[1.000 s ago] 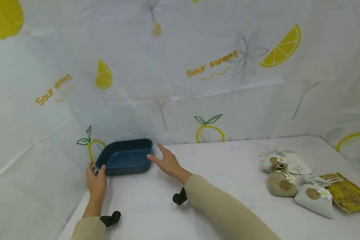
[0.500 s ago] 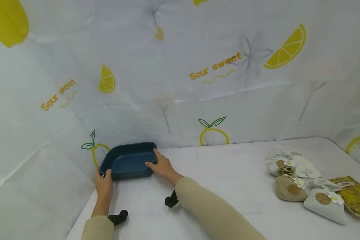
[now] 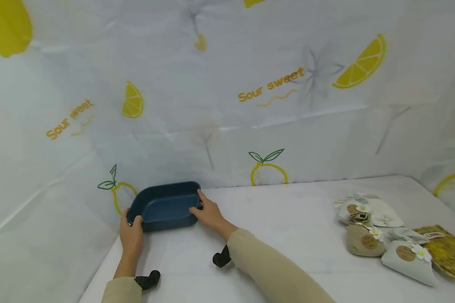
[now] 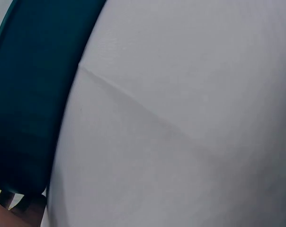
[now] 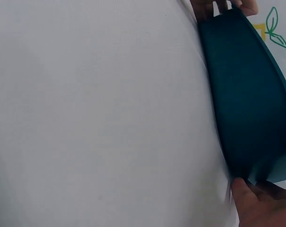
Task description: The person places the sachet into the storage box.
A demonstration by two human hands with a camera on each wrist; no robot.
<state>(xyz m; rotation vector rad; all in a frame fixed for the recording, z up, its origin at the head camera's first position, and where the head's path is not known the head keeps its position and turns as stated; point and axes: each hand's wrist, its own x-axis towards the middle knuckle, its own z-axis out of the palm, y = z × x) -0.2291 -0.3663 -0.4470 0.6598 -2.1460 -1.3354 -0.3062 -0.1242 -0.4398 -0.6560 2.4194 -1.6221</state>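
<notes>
A dark blue plastic storage bin, with rounded corners and nothing visible inside, sits at the far left of the table by the back wall. My left hand grips its left end, thumb at the near corner. At the opposite end, my right hand holds the bin with the thumb in front and fingers along the side. In the right wrist view the bin's wall stretches between both hands. The left wrist view shows the bin's wall at the left, with part of my left hand below.
Several small drawstring pouches lie at right: a burlap pouch, a pale grey pouch and a white pouch among them. Beside them is a yellow-brown cloth packet. Lemon-printed sheeting rises behind the white tabletop.
My right hand has come in from just off the bin's right end and now holds it; my left hand has drawn snugly against the left end. The view has shifted slightly.
</notes>
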